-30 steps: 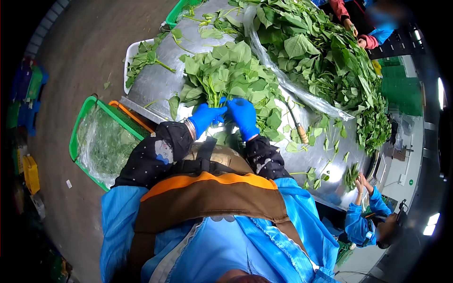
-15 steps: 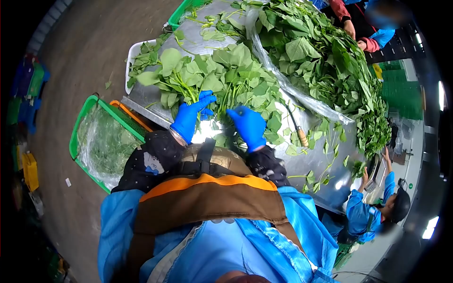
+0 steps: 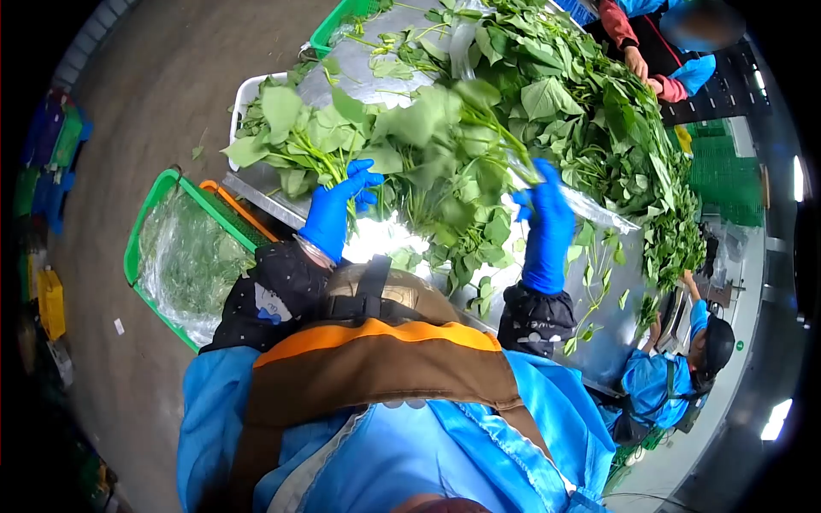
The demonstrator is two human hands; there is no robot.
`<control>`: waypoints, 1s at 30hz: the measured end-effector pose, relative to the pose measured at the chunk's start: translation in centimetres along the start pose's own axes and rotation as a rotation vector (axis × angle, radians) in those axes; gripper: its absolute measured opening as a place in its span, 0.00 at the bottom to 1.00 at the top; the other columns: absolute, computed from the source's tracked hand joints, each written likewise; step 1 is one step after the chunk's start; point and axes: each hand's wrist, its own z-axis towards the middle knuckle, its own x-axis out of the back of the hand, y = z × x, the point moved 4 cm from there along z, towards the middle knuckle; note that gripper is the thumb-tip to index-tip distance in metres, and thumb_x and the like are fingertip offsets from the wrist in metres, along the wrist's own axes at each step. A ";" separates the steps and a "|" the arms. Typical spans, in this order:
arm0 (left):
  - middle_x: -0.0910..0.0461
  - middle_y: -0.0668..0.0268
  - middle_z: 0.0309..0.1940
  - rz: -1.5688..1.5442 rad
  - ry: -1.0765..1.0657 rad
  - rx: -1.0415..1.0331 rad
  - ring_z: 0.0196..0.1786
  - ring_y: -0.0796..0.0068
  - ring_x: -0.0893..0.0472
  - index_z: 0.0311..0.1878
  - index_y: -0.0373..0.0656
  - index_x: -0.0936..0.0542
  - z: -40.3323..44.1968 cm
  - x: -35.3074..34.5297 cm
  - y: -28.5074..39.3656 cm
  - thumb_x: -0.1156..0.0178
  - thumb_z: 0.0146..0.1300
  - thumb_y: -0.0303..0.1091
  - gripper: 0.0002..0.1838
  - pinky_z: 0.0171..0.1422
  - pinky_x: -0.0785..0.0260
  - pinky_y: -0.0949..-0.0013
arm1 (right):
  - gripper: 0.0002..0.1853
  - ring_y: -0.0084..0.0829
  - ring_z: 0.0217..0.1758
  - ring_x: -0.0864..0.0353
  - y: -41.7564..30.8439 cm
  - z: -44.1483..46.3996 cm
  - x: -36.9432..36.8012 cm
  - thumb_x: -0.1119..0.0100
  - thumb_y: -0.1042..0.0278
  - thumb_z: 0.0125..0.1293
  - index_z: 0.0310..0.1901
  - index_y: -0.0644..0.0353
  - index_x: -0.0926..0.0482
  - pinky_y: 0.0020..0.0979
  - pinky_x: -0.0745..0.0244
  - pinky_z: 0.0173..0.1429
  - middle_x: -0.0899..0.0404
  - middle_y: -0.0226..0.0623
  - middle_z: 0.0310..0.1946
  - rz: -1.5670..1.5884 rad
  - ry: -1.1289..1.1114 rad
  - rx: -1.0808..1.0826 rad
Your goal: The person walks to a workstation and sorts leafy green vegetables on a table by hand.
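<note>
Blue gloves cover both of my hands. My left hand (image 3: 338, 209) is closed around the stems of a bunch of leafy greens (image 3: 316, 141), its broad leaves fanning out to the upper left. Held up on the right, my right hand (image 3: 549, 227) grips a few leafy stems (image 3: 500, 132), whose leaves are blurred by motion. Between the hands, more loose greens (image 3: 457, 235) lie on the metal table (image 3: 611, 346). The knife with a wooden handle is hidden from view now.
Beyond a clear plastic sheet (image 3: 599, 211) rises a large heap of greens (image 3: 599, 111). A plastic-lined green crate (image 3: 132, 244), an orange crate (image 3: 235, 203) and a white bin (image 3: 241, 104) stand on the left. Two co-workers (image 3: 654, 389) (image 3: 637, 60) are at the right side.
My right hand has moved right and lifted, bringing leafy stems with it, and my right arm now covers where the knife lay. My left hand shifted slightly left, still holding its bunch.
</note>
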 end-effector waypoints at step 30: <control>0.29 0.57 0.53 -0.032 -0.265 0.051 0.54 0.68 0.27 0.59 0.35 0.34 -0.7 -3.8 0.2 0.50 0.65 0.41 0.24 0.58 0.35 0.66 | 0.15 0.30 0.40 0.23 7.0 -4.4 -8.9 0.37 0.76 0.50 0.42 0.57 0.20 0.28 0.29 0.45 0.22 0.38 0.36 -0.257 -0.306 0.293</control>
